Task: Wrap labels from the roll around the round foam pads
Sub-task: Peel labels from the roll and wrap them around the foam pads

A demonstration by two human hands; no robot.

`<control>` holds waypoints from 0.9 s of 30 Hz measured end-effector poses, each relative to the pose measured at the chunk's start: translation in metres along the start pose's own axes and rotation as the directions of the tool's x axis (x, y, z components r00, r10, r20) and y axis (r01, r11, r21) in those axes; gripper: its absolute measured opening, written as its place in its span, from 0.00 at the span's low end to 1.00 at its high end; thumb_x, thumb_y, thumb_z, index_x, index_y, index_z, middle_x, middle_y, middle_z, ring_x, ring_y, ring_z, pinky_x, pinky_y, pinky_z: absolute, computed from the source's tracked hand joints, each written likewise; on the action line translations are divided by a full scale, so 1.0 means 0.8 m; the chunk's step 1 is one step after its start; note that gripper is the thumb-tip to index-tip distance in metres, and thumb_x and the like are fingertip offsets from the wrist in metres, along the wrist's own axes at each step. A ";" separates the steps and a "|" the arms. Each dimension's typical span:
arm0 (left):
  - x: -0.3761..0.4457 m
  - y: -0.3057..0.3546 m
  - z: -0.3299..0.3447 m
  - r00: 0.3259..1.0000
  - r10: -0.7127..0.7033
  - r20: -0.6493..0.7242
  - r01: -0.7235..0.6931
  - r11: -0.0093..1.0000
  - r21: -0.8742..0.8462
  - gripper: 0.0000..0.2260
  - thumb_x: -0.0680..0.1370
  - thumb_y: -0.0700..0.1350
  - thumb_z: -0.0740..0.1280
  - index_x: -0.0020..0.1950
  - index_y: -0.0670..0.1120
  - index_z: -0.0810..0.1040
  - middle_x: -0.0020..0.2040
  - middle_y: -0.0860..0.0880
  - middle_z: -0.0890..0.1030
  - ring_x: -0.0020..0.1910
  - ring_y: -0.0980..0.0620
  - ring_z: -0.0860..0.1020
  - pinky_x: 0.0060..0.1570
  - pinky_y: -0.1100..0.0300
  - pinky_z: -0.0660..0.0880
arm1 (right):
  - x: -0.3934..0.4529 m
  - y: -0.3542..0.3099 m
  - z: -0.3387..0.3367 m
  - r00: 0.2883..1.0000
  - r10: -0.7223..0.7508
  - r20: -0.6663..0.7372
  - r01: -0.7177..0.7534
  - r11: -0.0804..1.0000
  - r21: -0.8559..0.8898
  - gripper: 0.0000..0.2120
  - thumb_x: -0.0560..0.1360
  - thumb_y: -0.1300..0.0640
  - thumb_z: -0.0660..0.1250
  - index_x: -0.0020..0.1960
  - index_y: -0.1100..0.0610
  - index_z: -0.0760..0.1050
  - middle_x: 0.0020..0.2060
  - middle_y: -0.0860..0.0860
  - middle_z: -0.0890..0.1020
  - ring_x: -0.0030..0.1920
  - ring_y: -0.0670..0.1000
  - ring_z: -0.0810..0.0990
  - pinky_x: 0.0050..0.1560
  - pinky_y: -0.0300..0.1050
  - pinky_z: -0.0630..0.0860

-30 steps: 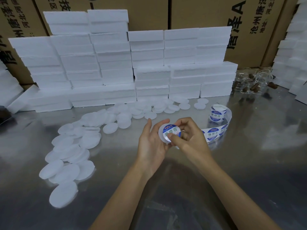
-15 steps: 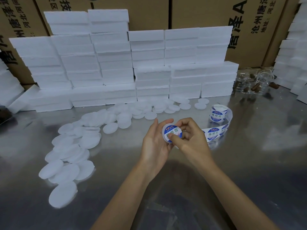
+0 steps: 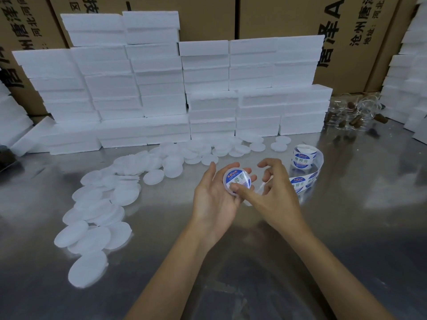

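L grip w/ 1 labelled pad; 1 roll

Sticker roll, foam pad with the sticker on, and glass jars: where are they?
Sticker roll (image 3: 304, 157): head view, on its printed side.
Foam pad (image 3: 238, 180): head view, on its stickered face.
Glass jars (image 3: 354, 112): head view, on the cluster's middle.

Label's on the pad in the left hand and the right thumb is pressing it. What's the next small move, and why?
Probably sweep the right hand's thumb across the rest of the label, then set the pad down. The left hand cradles the foam pad with the label facing up, and the thumb covers only its lower edge. The label roll waits to the right.
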State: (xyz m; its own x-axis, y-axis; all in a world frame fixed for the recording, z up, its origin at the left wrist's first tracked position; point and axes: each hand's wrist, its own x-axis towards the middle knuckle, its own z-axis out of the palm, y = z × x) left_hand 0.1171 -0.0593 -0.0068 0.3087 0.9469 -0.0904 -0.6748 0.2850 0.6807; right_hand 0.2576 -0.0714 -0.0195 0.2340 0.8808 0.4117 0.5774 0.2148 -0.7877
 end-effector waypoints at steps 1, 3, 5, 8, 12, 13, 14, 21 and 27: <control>-0.001 0.000 0.002 1.000 -0.017 0.017 0.018 1.000 -0.020 0.24 0.83 0.57 0.57 0.64 0.38 0.75 0.64 0.34 0.79 0.62 0.37 0.79 0.66 0.47 0.73 | -0.002 -0.001 0.002 1.000 -0.002 0.025 0.003 1.000 -0.021 0.32 0.59 0.26 0.72 0.55 0.38 0.64 0.46 0.40 0.73 0.41 0.41 0.76 0.39 0.42 0.71; -0.004 -0.001 0.004 0.998 -0.042 0.046 0.043 0.998 -0.040 0.25 0.82 0.57 0.58 0.65 0.37 0.75 0.65 0.34 0.78 0.62 0.36 0.79 0.68 0.45 0.72 | -0.006 -0.003 0.006 0.997 -0.005 0.076 0.010 0.998 -0.063 0.31 0.58 0.22 0.67 0.51 0.39 0.64 0.43 0.35 0.77 0.42 0.37 0.77 0.39 0.41 0.71; -0.008 -0.004 0.006 0.996 -0.057 0.067 0.059 0.998 -0.028 0.26 0.79 0.57 0.60 0.65 0.37 0.75 0.66 0.33 0.77 0.65 0.36 0.78 0.69 0.45 0.71 | -0.005 -0.002 0.008 0.998 -0.020 0.059 0.024 0.997 -0.077 0.29 0.61 0.22 0.64 0.47 0.44 0.67 0.37 0.35 0.79 0.37 0.40 0.78 0.37 0.43 0.73; -0.009 -0.007 0.009 0.991 -0.083 0.100 0.086 0.996 -0.025 0.25 0.78 0.56 0.61 0.64 0.38 0.74 0.66 0.32 0.76 0.70 0.34 0.72 0.74 0.45 0.65 | -0.002 0.002 0.006 0.996 -0.070 -0.056 0.070 0.997 -0.016 0.25 0.67 0.28 0.65 0.39 0.51 0.70 0.29 0.40 0.77 0.31 0.45 0.76 0.33 0.39 0.71; -0.007 -0.006 0.010 0.988 -0.101 0.115 0.101 0.995 0.005 0.24 0.81 0.55 0.58 0.65 0.36 0.74 0.59 0.36 0.79 0.65 0.37 0.76 0.70 0.48 0.69 | -0.001 0.006 0.008 0.986 -0.117 -0.117 0.122 0.992 0.033 0.21 0.77 0.40 0.64 0.32 0.52 0.66 0.22 0.43 0.71 0.26 0.46 0.69 0.28 0.35 0.63; -0.007 -0.007 0.011 0.988 -0.107 0.114 0.105 0.994 0.015 0.24 0.82 0.54 0.57 0.66 0.36 0.74 0.60 0.36 0.79 0.63 0.40 0.76 0.68 0.49 0.70 | 0.000 0.007 0.008 0.984 -0.121 -0.132 0.126 0.991 0.032 0.21 0.79 0.42 0.63 0.31 0.51 0.65 0.22 0.44 0.70 0.26 0.47 0.68 0.28 0.35 0.62; -0.007 -0.007 0.011 0.988 -0.111 0.103 0.109 0.994 0.022 0.24 0.83 0.54 0.56 0.66 0.36 0.74 0.61 0.37 0.79 0.61 0.41 0.77 0.66 0.50 0.71 | 0.001 0.009 0.007 0.982 -0.116 -0.147 0.122 0.992 0.031 0.21 0.80 0.44 0.61 0.31 0.51 0.66 0.22 0.45 0.71 0.26 0.47 0.68 0.28 0.37 0.63; -0.006 -0.010 0.009 0.993 -0.104 0.052 0.103 0.994 0.027 0.23 0.82 0.56 0.57 0.61 0.37 0.77 0.56 0.36 0.81 0.54 0.42 0.82 0.62 0.51 0.74 | -0.004 0.011 0.011 1.000 -0.031 -0.005 0.029 0.969 -0.245 0.29 0.66 0.22 0.57 0.43 0.49 0.68 0.31 0.44 0.79 0.35 0.47 0.78 0.36 0.47 0.74; -0.004 -0.005 0.005 0.990 -0.102 0.095 0.095 0.992 0.082 0.22 0.82 0.52 0.57 0.63 0.36 0.76 0.55 0.36 0.81 0.52 0.42 0.82 0.58 0.52 0.76 | 0.000 0.013 0.014 0.987 -0.136 -0.082 0.122 0.980 -0.154 0.24 0.74 0.34 0.60 0.35 0.54 0.66 0.23 0.49 0.73 0.28 0.49 0.73 0.30 0.42 0.65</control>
State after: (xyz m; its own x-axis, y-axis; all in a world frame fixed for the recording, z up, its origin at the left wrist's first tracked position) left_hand 0.1216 -0.0642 -0.0066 0.4385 0.8942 -0.0899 -0.5855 0.3602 0.7263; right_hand 0.2548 -0.0648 -0.0325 0.2168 0.8056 0.5514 0.7152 0.2533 -0.6514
